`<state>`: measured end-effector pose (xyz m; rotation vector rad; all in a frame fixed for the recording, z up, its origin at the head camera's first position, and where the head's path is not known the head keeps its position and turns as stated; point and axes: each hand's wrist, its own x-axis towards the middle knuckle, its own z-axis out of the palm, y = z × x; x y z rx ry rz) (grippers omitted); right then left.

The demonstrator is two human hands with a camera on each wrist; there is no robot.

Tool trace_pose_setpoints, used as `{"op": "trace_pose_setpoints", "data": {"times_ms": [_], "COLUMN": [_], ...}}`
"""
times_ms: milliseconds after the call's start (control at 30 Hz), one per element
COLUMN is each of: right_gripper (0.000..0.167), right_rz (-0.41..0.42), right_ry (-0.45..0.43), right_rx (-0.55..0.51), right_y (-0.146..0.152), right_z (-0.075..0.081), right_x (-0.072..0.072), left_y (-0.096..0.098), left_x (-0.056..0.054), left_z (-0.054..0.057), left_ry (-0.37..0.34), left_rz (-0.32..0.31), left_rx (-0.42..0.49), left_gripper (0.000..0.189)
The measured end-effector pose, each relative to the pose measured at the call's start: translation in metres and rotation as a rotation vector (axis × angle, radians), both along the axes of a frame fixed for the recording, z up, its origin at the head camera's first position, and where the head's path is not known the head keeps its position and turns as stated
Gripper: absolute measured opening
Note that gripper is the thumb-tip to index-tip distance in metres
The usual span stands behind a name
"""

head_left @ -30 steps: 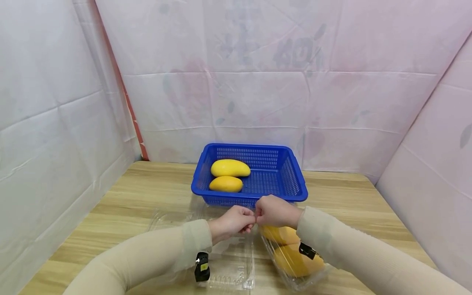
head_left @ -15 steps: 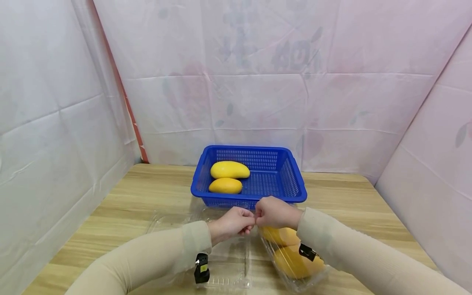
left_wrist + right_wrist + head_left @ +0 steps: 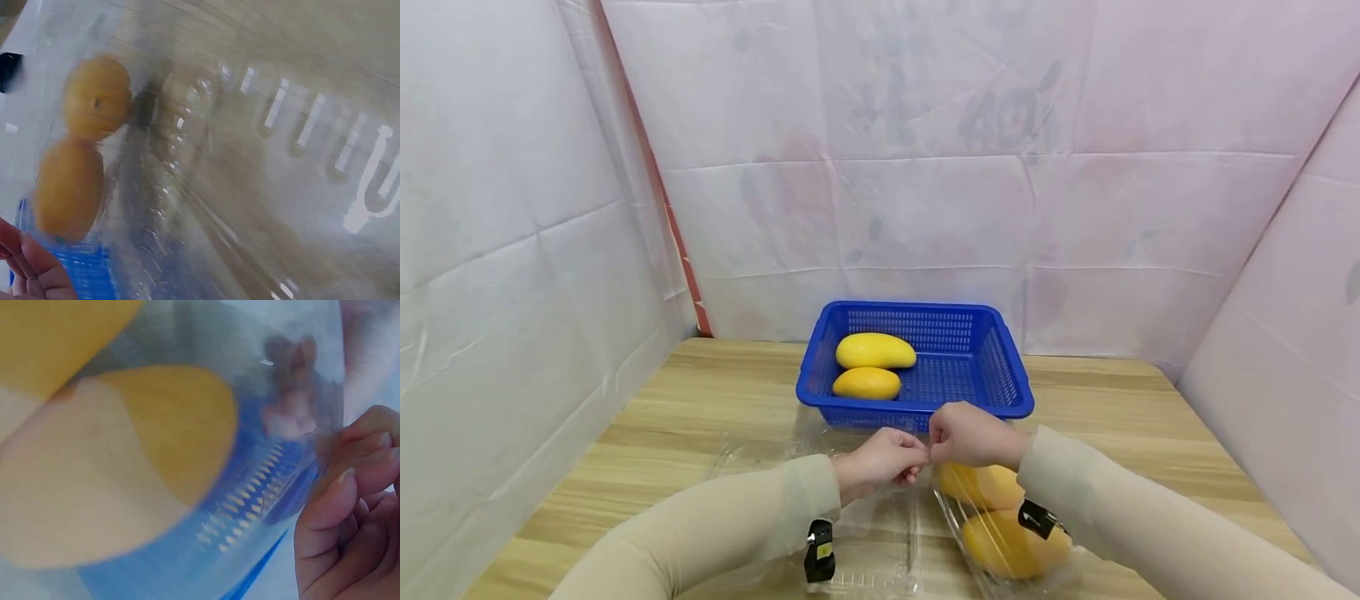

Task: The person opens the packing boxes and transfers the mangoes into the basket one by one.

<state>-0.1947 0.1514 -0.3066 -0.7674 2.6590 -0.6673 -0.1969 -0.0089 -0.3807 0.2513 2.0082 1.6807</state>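
Two mangoes [image 3: 1007, 542] lie inside a clear box [image 3: 951, 518] on the tabletop [image 3: 1105, 408]. At its far left corner the right hand [image 3: 973, 435] pinches a clear plastic edge [image 3: 336, 394]; the left hand [image 3: 880, 458], fingers curled, appears to pinch it too. The step seems to be working that edge, which calls next for fine, steady fingertip control. Another clear box [image 3: 880, 537] sits left; behind, a blue basket [image 3: 943, 375] holds two yellow fruits [image 3: 875, 351].

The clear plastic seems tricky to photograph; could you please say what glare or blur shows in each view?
Left wrist: white glare streaks the clear plastic, and the mangoes look hazy through it; right wrist: a pale patch, probably a reflection, veils much of the lower mango, its edges soft; head: the blue basket looks clearer, while the plastic fades into the table.
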Motion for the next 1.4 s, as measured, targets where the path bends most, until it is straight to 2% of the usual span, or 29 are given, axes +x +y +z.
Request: {"op": "trace_pose_setpoints", "data": {"times_ms": [100,200,333,467,667,900,1100,1300,1400], "right_gripper": [0.015,0.015,0.012,0.011,0.022,0.021,0.023,0.023,0.022], "right_rz": [0.026,0.036,-0.012,-0.075,-0.137,-0.177,-0.187,-0.170,-0.162], "right_ry": [-0.022,-0.026,-0.071,-0.177,-0.287,-0.339,-0.358,-0.404,-0.426], "right_rx": [-0.051,-0.091,-0.167,-0.252,-0.318,-0.401,-0.418,-0.435,-0.403], "right_y": [0.007,0.017,0.033,0.054,0.097,0.137,0.166,0.202,0.216], "right_z": [0.009,0.017,0.024,0.034,0.046,0.040,0.033,0.016,0.004], "right_x": [-0.003,-0.007,-0.010,-0.011,-0.013,-0.011,-0.011,-0.012,-0.012], "left_y": [-0.002,-0.002,-0.002,-0.003,-0.003,-0.006,-0.006,-0.005,-0.006], "left_x": [-0.003,-0.007,-0.011,-0.012,-0.013,-0.019,-0.022,-0.021,-0.020], "left_z": [-0.004,-0.005,-0.004,-0.005,-0.006,-0.008,-0.008,-0.009,-0.008], "left_ry": [-0.007,0.000,0.031,0.023,-0.011,0.011,0.015,-0.007,-0.018], "left_rz": [0.017,0.002,-0.018,-0.019,0.036,0.049,0.057,0.087,0.109], "left_rx": [-0.001,-0.006,-0.055,-0.107,-0.086,-0.136,-0.122,-0.096,-0.084], "left_gripper": [0.020,0.024,0.020,0.011,0.014,0.016,0.016,0.014,0.013]}}
